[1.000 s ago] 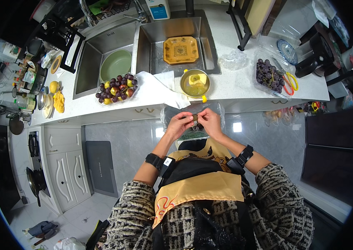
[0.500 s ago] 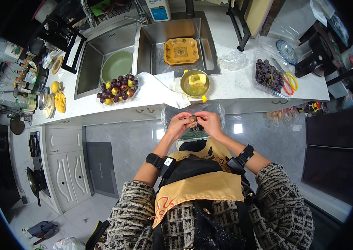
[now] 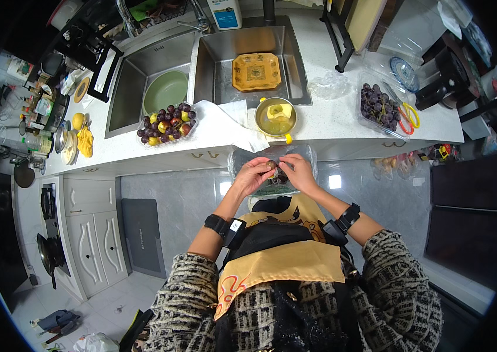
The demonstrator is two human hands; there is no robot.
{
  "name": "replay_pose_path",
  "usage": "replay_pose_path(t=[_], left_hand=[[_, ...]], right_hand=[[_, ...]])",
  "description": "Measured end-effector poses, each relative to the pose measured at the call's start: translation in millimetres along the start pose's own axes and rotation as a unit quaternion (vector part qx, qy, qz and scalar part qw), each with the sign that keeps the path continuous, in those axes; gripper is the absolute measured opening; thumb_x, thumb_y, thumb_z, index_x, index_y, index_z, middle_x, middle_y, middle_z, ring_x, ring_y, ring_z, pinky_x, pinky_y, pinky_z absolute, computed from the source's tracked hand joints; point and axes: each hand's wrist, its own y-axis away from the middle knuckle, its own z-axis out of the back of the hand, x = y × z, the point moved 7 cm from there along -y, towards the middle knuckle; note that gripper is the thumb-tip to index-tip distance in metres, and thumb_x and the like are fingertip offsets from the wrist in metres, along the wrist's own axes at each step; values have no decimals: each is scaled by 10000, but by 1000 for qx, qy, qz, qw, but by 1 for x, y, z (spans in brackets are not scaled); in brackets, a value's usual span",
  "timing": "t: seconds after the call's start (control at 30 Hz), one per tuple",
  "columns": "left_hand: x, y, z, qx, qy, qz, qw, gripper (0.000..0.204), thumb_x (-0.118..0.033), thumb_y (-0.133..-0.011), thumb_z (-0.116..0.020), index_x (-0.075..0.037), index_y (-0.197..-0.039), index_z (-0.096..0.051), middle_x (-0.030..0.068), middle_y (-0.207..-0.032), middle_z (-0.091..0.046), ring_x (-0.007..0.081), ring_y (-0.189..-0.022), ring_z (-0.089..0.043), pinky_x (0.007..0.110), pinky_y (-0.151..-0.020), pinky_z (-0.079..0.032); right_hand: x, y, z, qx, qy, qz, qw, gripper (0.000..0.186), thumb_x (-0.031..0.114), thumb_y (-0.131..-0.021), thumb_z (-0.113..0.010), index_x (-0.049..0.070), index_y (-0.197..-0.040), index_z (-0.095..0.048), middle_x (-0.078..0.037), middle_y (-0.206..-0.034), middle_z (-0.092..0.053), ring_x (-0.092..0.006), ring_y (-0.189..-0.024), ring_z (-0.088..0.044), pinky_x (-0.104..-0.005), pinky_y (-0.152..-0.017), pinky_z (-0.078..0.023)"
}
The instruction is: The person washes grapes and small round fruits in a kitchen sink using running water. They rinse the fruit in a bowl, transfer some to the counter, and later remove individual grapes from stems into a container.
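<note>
My left hand [image 3: 252, 175] holds a small dark round fruit [image 3: 271, 165], which looks like a grape, between thumb and fingertips. My right hand [image 3: 300, 174] is pinched close beside it; whether a bit of skin is in its fingertips is too small to tell. Both hands are over a bin lined with a clear bag [image 3: 235, 156], with dark scraps inside. Just beyond them, on the counter edge, stands a metal bowl with yellow handles [image 3: 258, 122], holding pale wet pieces and a yellow block-like thing [image 3: 279, 110].
A clear tray of grapes and other fruit [image 3: 167, 125] sits left on the counter [image 3: 213, 145], beside white paper [image 3: 238, 112]. Purple grapes in a clear box [image 3: 379, 107] and scissors [image 3: 408, 116] lie right. Behind, the double sink holds a green basin [image 3: 165, 94] and a square amber dish [image 3: 256, 71].
My right fingertips have drawn slightly away from the fruit, to the right and up. The left hand still holds the fruit in nearly the same place.
</note>
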Motion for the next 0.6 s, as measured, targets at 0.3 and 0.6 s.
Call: replay_pose_path(t=[0.3,0.6], left_hand=[[0,-3,4,-18,-31,-25,999,152,65,-775,-566,20,-920,-568,119,-874,-618,211,-826,-619,282,-766,-529],[0,-4,0,-11,-61,-30,998,159,74,-768,-571,20,-918,-562,108,-884,-613,191,-833,-610,286,-776,-520]], right_hand=[[34,-9,13,-20,-36,28,999,91,93,-763,-600,39,-818,-650,-122,-744,-610,-274,-634,-601,-342,-560,-466],[35,-7,7,1,28,50,998,101,101,-744,-608,46,-821,-643,-121,-753,-614,-266,-647,-608,-327,-558,-471]])
